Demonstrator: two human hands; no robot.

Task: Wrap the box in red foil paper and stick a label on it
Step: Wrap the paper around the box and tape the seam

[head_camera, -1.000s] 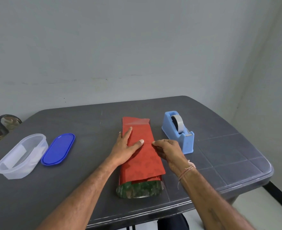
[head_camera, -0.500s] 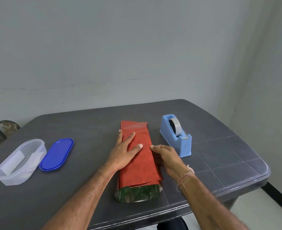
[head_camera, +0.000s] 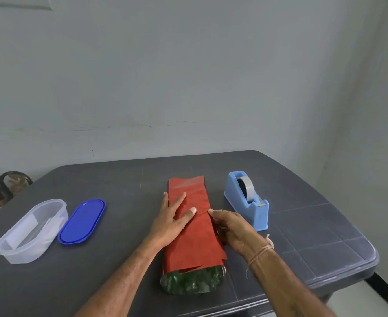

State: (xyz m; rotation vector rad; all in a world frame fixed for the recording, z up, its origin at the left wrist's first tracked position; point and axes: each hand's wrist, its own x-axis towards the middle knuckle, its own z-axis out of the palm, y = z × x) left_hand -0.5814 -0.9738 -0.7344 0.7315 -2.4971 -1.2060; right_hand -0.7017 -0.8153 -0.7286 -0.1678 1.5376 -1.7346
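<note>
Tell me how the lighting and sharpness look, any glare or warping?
Head view: soft, even light, faint shadows beside the left hand and right hand; mild sheen on the red foil paper and table rim; wide-angle bowing at edges; bottom corners slightly soft.

The red paper (head_camera: 193,236) looks matt and softly creased, with a faint sheen at its far end. Below its near edge, green foil (head_camera: 191,281) is crinkled and shiny. The dark grey table (head_camera: 325,259) looks like moulded plastic, finely grained, with a glossier rim. The tape dispenser (head_camera: 257,216) is smooth, pale blue plastic holding a dull grey roll of tape (head_camera: 247,188). The tub (head_camera: 31,229) is cloudy, see-through plastic, and its blue lid (head_camera: 82,221) is glossy plastic. The wall (head_camera: 188,76) is matt paint.
</note>
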